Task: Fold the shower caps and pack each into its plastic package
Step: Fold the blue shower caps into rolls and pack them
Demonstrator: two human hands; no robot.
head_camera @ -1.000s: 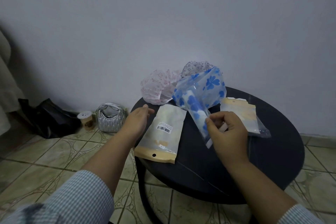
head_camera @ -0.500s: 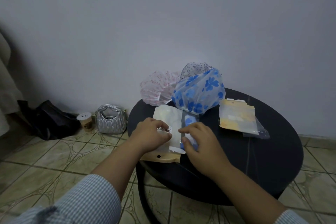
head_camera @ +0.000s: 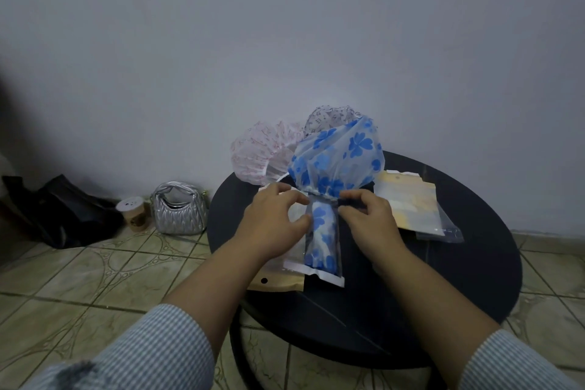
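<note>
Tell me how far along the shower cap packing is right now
Nothing looks fully packed yet. In hand: the blue flowered cap sits partly inside a clear package, its top ballooning out, while the left hand and right hand pinch the package mouth. Left: the pink cap and the patterned cap lie unfolded behind; spare packages wait on the table.

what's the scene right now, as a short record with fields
blue cap: blue flowered shower cap, lower end inside clear package, most of it puffed out above the opening
left hand: left hand pinches the package mouth on its side
right hand: right hand pinches the mouth on the other side
waiting caps: pink cap, patterned cap behind
spare packages: on black round table
</note>
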